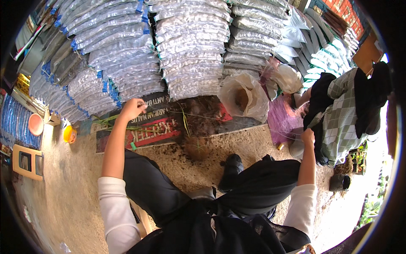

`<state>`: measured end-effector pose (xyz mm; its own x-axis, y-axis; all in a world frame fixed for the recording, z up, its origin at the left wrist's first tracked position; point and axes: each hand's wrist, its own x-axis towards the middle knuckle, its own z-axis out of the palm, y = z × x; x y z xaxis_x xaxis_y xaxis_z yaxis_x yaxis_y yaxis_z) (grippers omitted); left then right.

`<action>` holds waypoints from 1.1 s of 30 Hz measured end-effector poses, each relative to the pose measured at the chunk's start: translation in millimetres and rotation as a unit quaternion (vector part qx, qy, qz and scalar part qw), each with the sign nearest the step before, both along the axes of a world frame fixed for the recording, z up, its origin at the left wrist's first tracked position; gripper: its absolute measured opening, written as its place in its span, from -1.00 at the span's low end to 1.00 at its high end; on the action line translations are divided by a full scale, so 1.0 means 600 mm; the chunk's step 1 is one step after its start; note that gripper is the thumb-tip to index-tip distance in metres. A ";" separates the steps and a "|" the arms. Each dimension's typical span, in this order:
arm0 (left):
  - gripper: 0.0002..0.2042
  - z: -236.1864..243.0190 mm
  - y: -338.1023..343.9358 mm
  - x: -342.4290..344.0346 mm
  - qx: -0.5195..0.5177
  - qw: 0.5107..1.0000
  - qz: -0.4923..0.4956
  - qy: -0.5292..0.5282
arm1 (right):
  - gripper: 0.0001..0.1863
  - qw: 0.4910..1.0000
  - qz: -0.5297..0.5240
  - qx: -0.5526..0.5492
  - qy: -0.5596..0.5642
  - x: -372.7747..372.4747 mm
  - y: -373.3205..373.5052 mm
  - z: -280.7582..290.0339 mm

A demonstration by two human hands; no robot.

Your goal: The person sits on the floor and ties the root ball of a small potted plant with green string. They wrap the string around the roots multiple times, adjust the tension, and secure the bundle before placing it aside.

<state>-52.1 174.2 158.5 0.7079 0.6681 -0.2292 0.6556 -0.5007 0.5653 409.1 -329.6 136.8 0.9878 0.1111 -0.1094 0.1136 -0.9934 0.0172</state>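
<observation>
A thin, pale string (pixel 203 115) runs across in front of me from one hand to the other. At its left end my left hand (pixel 133 109) pinches it between bent fingers, above a printed mat. Far to the right, my right hand (pixel 308 136) is closed around the other end. Between my feet and the mat (pixel 158 142) sits a round brown fibrous ball (pixel 195 149) with thin green blades at its top. Dark, loose fibrous material (pixel 201 109) lies heaped on the mat, and a long green leaf (pixel 185 120) rises near it.
Stacked filled plastic bags (pixel 192 51) wall off the far side. An open clear bag (pixel 245 95) holds brown material beside a purple sheet (pixel 281 112). Another person in checkered clothing (pixel 344 95) crouches at right. A tan stool (pixel 28 162) and an orange-yellow container (pixel 69 134) stand left.
</observation>
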 end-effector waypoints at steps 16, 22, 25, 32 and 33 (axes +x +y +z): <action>-0.87 0.077 -0.310 0.274 0.157 0.914 -0.357 -0.108 | -0.66 0.636 0.336 0.535 0.444 -0.309 0.295 0.038; -0.85 0.058 -0.279 0.279 0.015 0.940 -0.305 -0.152 | -0.78 0.728 0.260 0.507 0.380 -0.284 0.273 0.044; -0.84 0.028 -0.241 0.274 -0.023 0.955 -0.261 -0.136 | -0.82 0.751 0.349 0.518 0.215 -0.228 0.266 -0.006; -0.85 -0.027 -0.170 0.211 0.075 0.980 -0.186 -0.001 | -0.82 0.870 0.314 0.377 0.046 -0.168 0.238 -0.025; -0.85 -0.025 -0.169 0.204 0.096 0.979 -0.174 0.038 | -0.80 0.909 0.291 0.292 0.058 -0.165 0.231 -0.023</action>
